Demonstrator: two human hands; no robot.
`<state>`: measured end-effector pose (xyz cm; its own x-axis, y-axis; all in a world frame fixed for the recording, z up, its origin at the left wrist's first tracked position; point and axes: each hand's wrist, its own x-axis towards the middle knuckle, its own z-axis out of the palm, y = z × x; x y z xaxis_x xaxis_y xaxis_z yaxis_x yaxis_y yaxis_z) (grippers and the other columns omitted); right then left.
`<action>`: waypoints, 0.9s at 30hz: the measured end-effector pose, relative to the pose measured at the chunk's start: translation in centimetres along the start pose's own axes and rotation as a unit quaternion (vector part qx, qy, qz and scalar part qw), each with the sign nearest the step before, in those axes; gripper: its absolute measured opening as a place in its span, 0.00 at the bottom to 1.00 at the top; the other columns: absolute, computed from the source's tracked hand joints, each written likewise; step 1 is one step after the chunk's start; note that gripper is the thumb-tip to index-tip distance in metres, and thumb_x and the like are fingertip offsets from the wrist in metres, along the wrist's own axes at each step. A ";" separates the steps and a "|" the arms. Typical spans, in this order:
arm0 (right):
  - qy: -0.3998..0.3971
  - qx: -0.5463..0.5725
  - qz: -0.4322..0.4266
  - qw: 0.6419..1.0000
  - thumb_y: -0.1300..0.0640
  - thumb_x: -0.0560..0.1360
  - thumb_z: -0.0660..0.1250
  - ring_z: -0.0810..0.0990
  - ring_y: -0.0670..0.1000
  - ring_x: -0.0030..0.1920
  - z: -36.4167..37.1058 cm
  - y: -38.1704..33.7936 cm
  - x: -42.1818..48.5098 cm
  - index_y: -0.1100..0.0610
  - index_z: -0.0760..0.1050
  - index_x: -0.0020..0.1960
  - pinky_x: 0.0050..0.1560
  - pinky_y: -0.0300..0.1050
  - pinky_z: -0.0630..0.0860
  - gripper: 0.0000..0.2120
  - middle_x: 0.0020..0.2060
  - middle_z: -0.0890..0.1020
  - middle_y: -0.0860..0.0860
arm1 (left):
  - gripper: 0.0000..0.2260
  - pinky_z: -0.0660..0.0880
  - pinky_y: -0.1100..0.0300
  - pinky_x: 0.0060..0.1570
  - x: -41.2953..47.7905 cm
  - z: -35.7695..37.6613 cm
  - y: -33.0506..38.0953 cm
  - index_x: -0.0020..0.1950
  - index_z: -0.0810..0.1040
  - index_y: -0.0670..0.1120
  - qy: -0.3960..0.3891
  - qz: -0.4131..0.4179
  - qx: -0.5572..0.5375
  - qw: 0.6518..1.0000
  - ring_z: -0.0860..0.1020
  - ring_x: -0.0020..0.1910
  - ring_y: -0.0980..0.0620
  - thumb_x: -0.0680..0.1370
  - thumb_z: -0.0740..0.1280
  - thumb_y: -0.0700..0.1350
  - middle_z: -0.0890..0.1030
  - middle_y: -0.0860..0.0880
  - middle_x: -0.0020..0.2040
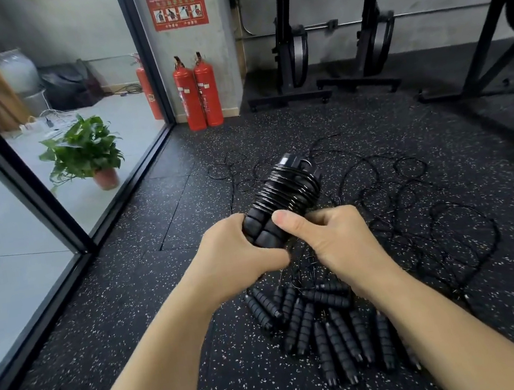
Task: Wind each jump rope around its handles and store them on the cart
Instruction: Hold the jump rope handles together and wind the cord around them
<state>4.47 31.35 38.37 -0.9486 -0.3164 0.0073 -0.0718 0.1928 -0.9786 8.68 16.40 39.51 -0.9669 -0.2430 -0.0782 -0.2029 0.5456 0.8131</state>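
Speckled rubber gym floor (119, 325), glass wall (14, 257) leftward. Left hand (237, 255) and right hand (335, 237) curl fingers (235, 226) round the wound jump rope (281, 192), whose long axis points away, slightly rightward.

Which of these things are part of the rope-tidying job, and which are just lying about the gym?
Part of the job:
- wound jump rope, held up off the floor
- loose handles piled on the floor
- tangled ropes spread behind them

Just lying about:
- fire extinguishers
- potted plant
- black equipment stands
- red notice on the pillar
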 end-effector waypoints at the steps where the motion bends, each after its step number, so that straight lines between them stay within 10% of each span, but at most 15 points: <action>1: -0.002 0.001 0.000 1.000 0.41 0.70 0.71 0.61 0.47 0.25 0.0 0.1 0.1 0.64 0.83 0.40 0.27 0.42 0.59 0.24 0.23 0.68 0.50 | 0.13 0.66 0.67 0.26 0.0 0.1 0.1 0.33 0.70 0.49 0.013 0.005 0.008 1.000 0.67 0.24 0.58 0.63 0.76 0.43 0.70 0.58 0.25; 7: -0.157 -0.104 -0.011 0.982 0.51 0.77 0.68 0.83 0.45 0.42 -1.1 -0.4 0.3 0.50 0.83 0.47 0.47 0.47 0.77 0.06 0.41 0.86 0.45 | 0.09 0.65 0.68 0.24 0.4 -0.4 -0.1 0.28 0.77 0.51 0.053 0.005 0.003 0.999 0.66 0.24 0.58 0.65 0.73 0.42 0.72 0.55 0.24; 13: -0.160 -0.472 -0.034 0.866 0.48 0.81 0.57 0.77 0.51 0.43 -1.4 -1.5 -1.0 0.49 0.72 0.56 0.44 0.49 0.72 0.09 0.40 0.78 0.44 | 0.15 0.62 0.71 0.23 0.9 -1.2 -0.9 0.24 0.77 0.55 0.056 -0.003 0.008 0.998 0.63 0.24 0.59 0.67 0.71 0.40 0.68 0.58 0.22; 18: -0.136 -0.575 -0.084 0.802 0.54 0.78 0.58 0.68 0.54 0.39 -0.1 -3.2 -2.7 0.54 0.61 0.45 0.39 0.48 0.60 0.07 0.39 0.73 0.48 | 0.07 0.71 0.64 0.32 1.4 -0.3 -1.3 0.32 0.81 0.60 0.076 -0.013 0.064 0.995 0.68 0.29 0.54 0.65 0.72 0.46 0.74 0.57 0.26; 27: -0.133 -0.481 -0.145 0.854 0.51 0.80 0.59 0.74 0.53 0.35 -2.5 -4.4 -1.7 0.54 0.71 0.35 0.38 0.47 0.71 0.16 0.33 0.75 0.50 | 0.16 0.65 0.58 0.34 0.7 1.0 0.4 0.45 0.69 0.51 0.079 0.044 0.391 0.916 0.76 0.40 0.48 0.68 0.70 0.57 0.75 0.53 0.38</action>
<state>5.63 33.32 43.19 -0.7538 -0.6553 0.0491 -0.6332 0.7043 -0.3209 7.75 17.26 39.17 -0.9631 -0.2488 0.1024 -0.2329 0.9616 0.1453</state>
